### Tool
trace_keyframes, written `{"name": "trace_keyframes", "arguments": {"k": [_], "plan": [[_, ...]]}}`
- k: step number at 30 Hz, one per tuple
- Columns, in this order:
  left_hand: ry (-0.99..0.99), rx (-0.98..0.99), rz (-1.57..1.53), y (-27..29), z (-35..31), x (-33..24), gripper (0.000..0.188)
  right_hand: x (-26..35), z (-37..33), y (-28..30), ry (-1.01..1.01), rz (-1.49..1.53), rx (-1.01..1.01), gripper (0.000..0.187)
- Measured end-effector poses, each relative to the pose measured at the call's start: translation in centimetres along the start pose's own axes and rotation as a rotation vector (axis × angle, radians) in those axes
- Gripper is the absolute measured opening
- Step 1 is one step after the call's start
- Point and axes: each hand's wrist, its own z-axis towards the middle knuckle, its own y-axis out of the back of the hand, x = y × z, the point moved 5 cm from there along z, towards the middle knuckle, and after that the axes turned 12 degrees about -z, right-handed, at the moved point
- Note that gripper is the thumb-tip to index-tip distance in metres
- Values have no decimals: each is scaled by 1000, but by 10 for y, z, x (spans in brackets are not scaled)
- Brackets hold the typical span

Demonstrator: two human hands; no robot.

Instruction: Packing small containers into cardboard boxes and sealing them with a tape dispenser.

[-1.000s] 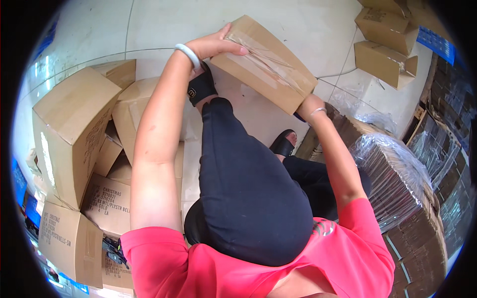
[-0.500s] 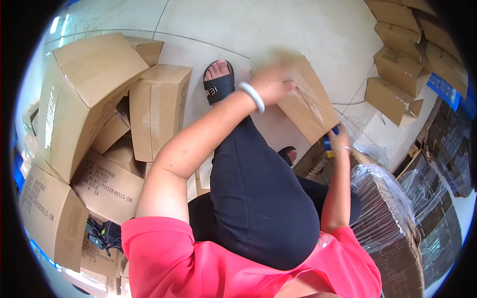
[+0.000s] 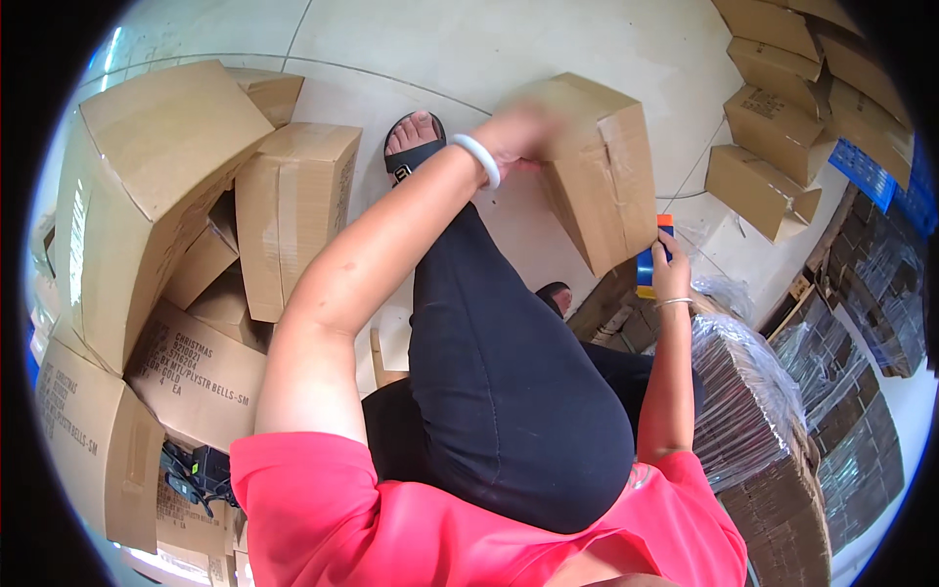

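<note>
Taped brown cardboard box (image 3: 597,181), boxy, matte.

Open pale floor (image 3: 548,49) ahead; stacked cartons (image 3: 156,196) crowding the left, wrapped flat-cardboard bundles (image 3: 753,391) the right.

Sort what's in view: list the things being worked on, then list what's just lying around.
In hand:
- cardboard box, steadied by the left hand
- blue and orange tape dispenser, held against the box by the right hand

Lying about:
- stacked cartons on the person's left
- flat folded boxes on the floor
- plastic-wrapped cardboard bundle
</note>
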Motion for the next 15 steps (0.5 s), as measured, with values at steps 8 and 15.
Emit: {"name": "trace_keyframes", "arguments": {"k": [8,15], "plan": [[-666,94,1043,-79,-67,-45,90,65,-12,-21,188,57,109,27],[-832,15,1089,-71,-60,-53,91,116,23,27,116,231,79,29]]}}
